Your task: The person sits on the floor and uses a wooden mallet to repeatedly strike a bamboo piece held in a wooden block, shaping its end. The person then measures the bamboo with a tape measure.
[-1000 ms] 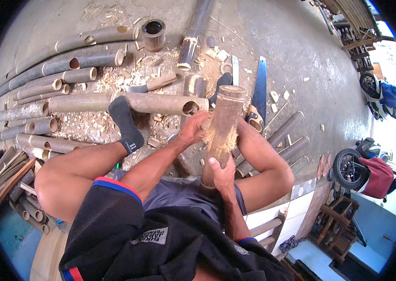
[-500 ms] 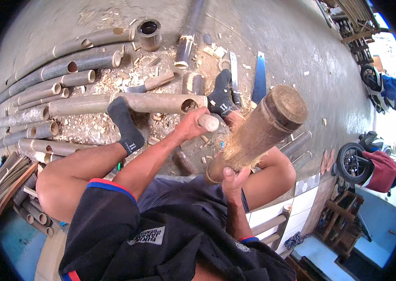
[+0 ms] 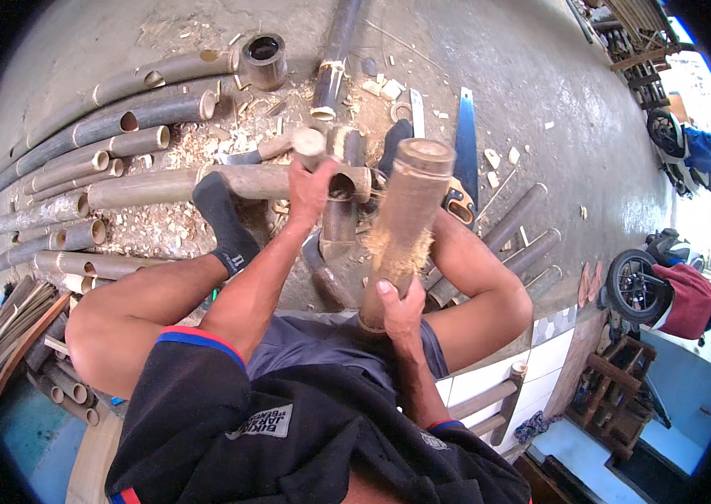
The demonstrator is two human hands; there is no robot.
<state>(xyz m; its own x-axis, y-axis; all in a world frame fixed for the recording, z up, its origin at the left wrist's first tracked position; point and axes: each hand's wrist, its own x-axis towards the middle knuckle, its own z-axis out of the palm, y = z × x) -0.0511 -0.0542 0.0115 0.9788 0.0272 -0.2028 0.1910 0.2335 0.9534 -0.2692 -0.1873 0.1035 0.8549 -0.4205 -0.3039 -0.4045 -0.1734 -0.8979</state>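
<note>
My left hand (image 3: 309, 191) is closed round a wooden handle (image 3: 310, 144) with a pale, round end; the tool's lower part is hidden behind the hand. Just beyond the fingers lies a long bamboo pole (image 3: 263, 182) with a round hole near its right end. My right hand (image 3: 402, 311) grips the lower end of a thick bamboo club (image 3: 414, 197), raised nearly upright above my right leg. Halfway along, the club is frayed into straw-like fibres. My left foot, in a dark sock (image 3: 219, 218), rests against the pole.
More holed bamboo poles (image 3: 103, 118) lie to the left among wood chips. A blue-bladed handsaw (image 3: 466, 143) and a big knife with a wooden handle (image 3: 278, 146) lie on the floor. A short bamboo cup (image 3: 265, 71) stands farther off. Parked motorbikes (image 3: 637, 286) are at the right.
My left hand has moved left and away with the handle, whose end now points farther from me. The club in my right hand has swung left and stands straighter, uncovering the saw's handle.
</note>
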